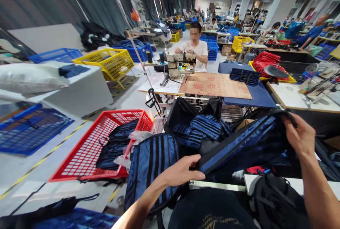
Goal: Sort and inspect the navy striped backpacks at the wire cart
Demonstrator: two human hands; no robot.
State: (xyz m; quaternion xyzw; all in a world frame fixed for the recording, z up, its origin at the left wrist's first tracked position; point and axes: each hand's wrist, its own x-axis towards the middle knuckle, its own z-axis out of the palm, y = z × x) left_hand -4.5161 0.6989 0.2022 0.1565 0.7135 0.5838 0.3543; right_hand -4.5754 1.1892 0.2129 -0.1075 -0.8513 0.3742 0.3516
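Right hand [301, 137]: fingertips hidden behind the blue bag panel [239, 149]; forearm cut off by the lower right edge.

navy bag panel [239, 147] edged in black, blue backpack piece [151, 165] with black stripes, red basket [92, 144], yellow basket [111, 62], blue crate [26, 126], brown cardboard [215, 85] with red characters

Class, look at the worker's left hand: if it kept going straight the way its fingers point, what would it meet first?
The left hand points rightward, already gripping the edge of the blue-and-black bag panel. Going straight on, it would likely push further into that same panel; depth beyond is unclear.
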